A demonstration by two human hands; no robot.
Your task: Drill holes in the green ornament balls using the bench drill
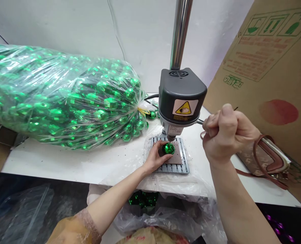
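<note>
While the left hand pinches a green ball under the drill bit and the right hand grips the lever, slackness could let the ball spin.

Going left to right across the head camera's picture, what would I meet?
Tied clear bag of green balls, left hand holding a shiny green ball, black drill, closed right hand, brown handbag.

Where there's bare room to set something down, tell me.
White tabletop lies bare between the green-filled bag and front edge; a smaller strip fronts the handbag. Crowded: the slotted base, where the left hand holds a green ball.
</note>
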